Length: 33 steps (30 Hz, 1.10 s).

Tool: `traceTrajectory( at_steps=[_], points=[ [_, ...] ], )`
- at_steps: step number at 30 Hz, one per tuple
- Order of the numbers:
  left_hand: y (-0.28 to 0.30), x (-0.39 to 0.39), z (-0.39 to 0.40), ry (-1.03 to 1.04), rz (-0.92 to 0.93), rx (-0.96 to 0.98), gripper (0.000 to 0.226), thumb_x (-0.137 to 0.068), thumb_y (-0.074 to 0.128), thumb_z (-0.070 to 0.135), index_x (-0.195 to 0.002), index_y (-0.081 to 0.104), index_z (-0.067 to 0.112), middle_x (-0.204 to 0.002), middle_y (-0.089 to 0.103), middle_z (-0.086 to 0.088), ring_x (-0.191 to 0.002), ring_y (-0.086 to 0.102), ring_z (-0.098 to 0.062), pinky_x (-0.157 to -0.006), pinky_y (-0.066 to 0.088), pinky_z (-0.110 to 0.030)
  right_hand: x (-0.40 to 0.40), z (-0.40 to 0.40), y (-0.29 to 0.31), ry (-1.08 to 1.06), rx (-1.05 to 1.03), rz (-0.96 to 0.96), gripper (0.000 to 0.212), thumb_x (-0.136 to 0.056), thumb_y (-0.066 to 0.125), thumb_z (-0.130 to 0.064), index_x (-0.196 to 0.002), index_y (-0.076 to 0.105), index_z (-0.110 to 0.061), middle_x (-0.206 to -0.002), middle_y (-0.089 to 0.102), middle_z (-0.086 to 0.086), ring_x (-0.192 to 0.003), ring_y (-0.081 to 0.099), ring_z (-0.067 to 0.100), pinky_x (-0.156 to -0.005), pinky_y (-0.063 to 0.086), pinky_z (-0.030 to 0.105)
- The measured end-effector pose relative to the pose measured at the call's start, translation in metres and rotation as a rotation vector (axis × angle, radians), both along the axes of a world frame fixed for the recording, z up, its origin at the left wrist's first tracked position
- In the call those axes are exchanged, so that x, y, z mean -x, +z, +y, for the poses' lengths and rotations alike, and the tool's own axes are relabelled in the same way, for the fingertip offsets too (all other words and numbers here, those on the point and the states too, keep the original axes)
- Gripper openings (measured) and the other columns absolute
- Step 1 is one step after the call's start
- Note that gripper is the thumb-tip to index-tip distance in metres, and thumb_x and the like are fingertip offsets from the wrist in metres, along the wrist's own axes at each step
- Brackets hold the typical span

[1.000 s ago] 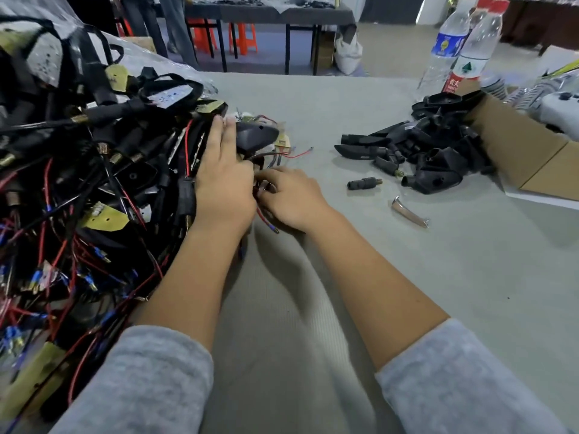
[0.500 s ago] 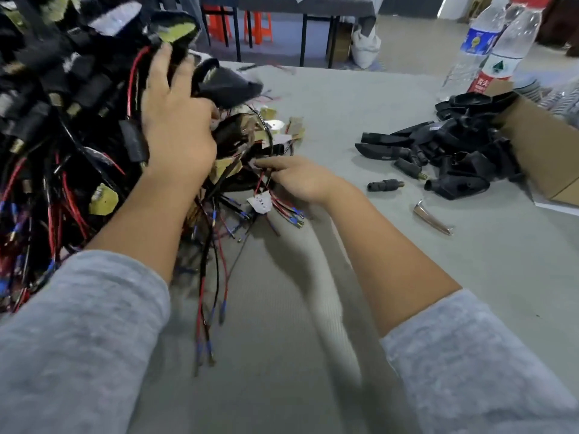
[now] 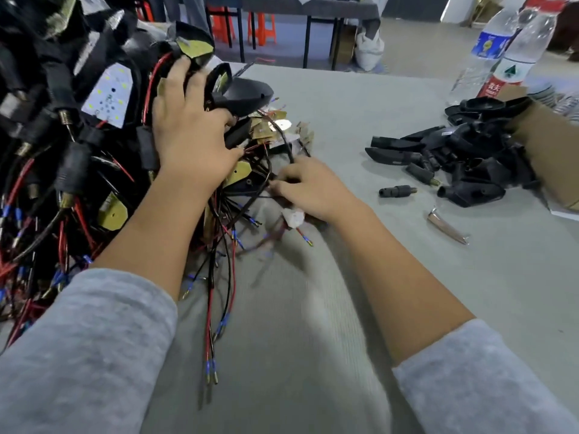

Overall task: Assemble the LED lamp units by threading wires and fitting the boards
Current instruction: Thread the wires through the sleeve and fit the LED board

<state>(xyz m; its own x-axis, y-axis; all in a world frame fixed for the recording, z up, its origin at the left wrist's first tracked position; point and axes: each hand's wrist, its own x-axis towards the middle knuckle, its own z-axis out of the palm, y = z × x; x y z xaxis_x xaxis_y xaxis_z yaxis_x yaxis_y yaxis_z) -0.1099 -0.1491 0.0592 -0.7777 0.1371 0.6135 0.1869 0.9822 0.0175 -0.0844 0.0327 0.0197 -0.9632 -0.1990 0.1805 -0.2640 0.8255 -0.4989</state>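
Left hand (image 3: 191, 126) spread flat; right hand (image 3: 310, 189) curled (pinching).

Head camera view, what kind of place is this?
Probably a small assembly workshop: a heap of wired lamp units, a pile of black housings on the work table, and more tables behind.

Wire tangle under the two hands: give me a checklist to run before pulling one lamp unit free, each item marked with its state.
1. Left hand holds the pile back: ok, it presses flat on the units.
2. Right hand has hold of a wire: ok, its fingers pinch black wire at the pile's edge.
3. That wire belongs to one unit only: cannot tell, the leads cross each other.
4. Loose leads free of the pull: not ok, several trail over the table below the hands.
5. Empty housings within reach: ok, heaped to the right.
6. Board seated in the top housing: cannot tell.
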Motion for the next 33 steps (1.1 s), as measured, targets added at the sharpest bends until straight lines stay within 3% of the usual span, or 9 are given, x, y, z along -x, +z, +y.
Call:
traceTrajectory(
  at_steps=[8, 12, 15, 20, 22, 25, 27, 30, 33],
  points=[
    [-0.005, -0.001, 0.003, -0.014, 0.027, 0.006, 0.031, -0.075, 0.078, 0.033, -0.104, 0.072, 0.021, -0.152, 0.03, -0.015, -0.145, 0.012, -0.033, -0.11, 0.018, -0.052, -0.054, 0.074, -0.002, -0.181, 0.097, -0.024, 0.021, -0.082, 0.062, -0.02, -0.066, 0.066, -0.009, -0.068, 0.065, 0.011, -0.055, 0.047, 0.009, -0.049, 0.035, 0.016],
    [-0.007, -0.006, 0.013, -0.028, -0.029, -0.004, 0.022, -0.081, 0.071, 0.031, -0.101, 0.073, 0.023, -0.154, 0.028, -0.015, -0.144, 0.015, -0.033, -0.114, 0.013, -0.049, -0.07, 0.072, -0.004, -0.125, 0.074, 0.027, 0.016, -0.082, 0.062, -0.018, -0.068, 0.069, -0.013, -0.07, 0.065, 0.004, -0.068, 0.054, 0.011, -0.06, 0.04, 0.026],
    [-0.003, -0.013, 0.026, -0.023, -0.158, -0.039, 0.017, -0.085, 0.064, 0.032, -0.098, 0.075, 0.028, -0.156, 0.024, -0.014, -0.142, 0.017, -0.034, -0.117, 0.006, -0.045, -0.084, 0.078, -0.003, -0.143, 0.245, 0.002, 0.015, -0.086, 0.062, -0.016, -0.084, 0.074, -0.024, -0.068, 0.061, -0.015, -0.061, 0.051, -0.005, -0.059, 0.036, 0.015],
    [-0.002, -0.032, 0.062, -0.033, -0.237, -0.03, 0.03, -0.088, 0.058, 0.034, -0.103, 0.072, 0.014, -0.156, 0.017, -0.021, -0.137, 0.021, -0.039, -0.115, 0.019, -0.046, -0.102, 0.086, 0.0, -0.296, 0.403, 0.152, 0.032, -0.089, 0.049, -0.001, -0.094, 0.074, -0.021, -0.081, 0.065, -0.015, -0.071, 0.055, -0.006, -0.072, 0.041, 0.015],
    [-0.006, -0.046, 0.081, -0.068, -0.169, -0.034, 0.033, -0.088, 0.057, 0.035, -0.105, 0.07, 0.011, -0.154, 0.02, -0.022, -0.138, 0.021, -0.041, -0.114, 0.021, -0.046, -0.104, 0.087, 0.003, -0.382, 0.679, 0.201, 0.035, -0.09, 0.042, 0.005, -0.096, 0.068, -0.019, -0.076, 0.062, 0.0, -0.062, 0.053, 0.011, -0.064, 0.044, 0.022],
    [-0.014, -0.067, 0.113, -0.16, -0.111, -0.036, 0.032, -0.086, 0.052, 0.028, -0.105, 0.069, 0.009, -0.138, 0.043, -0.02, -0.13, 0.034, -0.039, -0.101, 0.035, -0.044, -0.106, 0.099, 0.009, -0.456, 1.206, 0.218, 0.035, -0.092, 0.037, 0.009, -0.112, 0.051, -0.016, -0.074, 0.058, 0.005, -0.049, 0.05, 0.011, -0.052, 0.045, 0.022],
    [-0.018, -0.081, 0.135, -0.243, -0.212, -0.183, 0.026, -0.086, 0.048, 0.026, -0.09, 0.068, 0.011, -0.102, 0.061, -0.014, -0.11, 0.051, -0.035, -0.079, 0.044, -0.039, -0.108, 0.107, 0.01, -0.455, 1.548, 0.141, 0.031, -0.095, 0.04, 0.007, -0.116, 0.048, -0.014, -0.074, 0.061, 0.006, -0.048, 0.051, 0.011, -0.052, 0.047, 0.022],
    [-0.029, -0.095, 0.163, -0.319, -0.45, -0.473, 0.026, -0.085, 0.045, 0.025, -0.066, 0.052, 0.008, -0.063, 0.053, -0.008, -0.077, 0.057, -0.036, -0.054, 0.036, -0.034, -0.11, 0.117, 0.008, -0.312, 2.072, 0.078, 0.017, -0.1, 0.043, 0.002, -0.109, 0.053, -0.008, -0.075, 0.066, 0.008, -0.053, 0.059, 0.013, -0.056, 0.054, 0.024],
    [-0.044, -0.104, 0.174, -0.366, -0.522, -0.65, 0.028, -0.088, 0.046, 0.027, -0.079, 0.063, 0.007, -0.068, 0.061, -0.012, -0.076, 0.059, -0.034, -0.065, 0.049, -0.042, -0.111, 0.125, 0.008, -0.205, 2.164, 0.042, 0.016, -0.101, 0.041, -0.002, -0.099, 0.056, -0.007, -0.073, 0.069, 0.005, -0.058, 0.063, 0.011, -0.058, 0.055, 0.022]
  ],
)
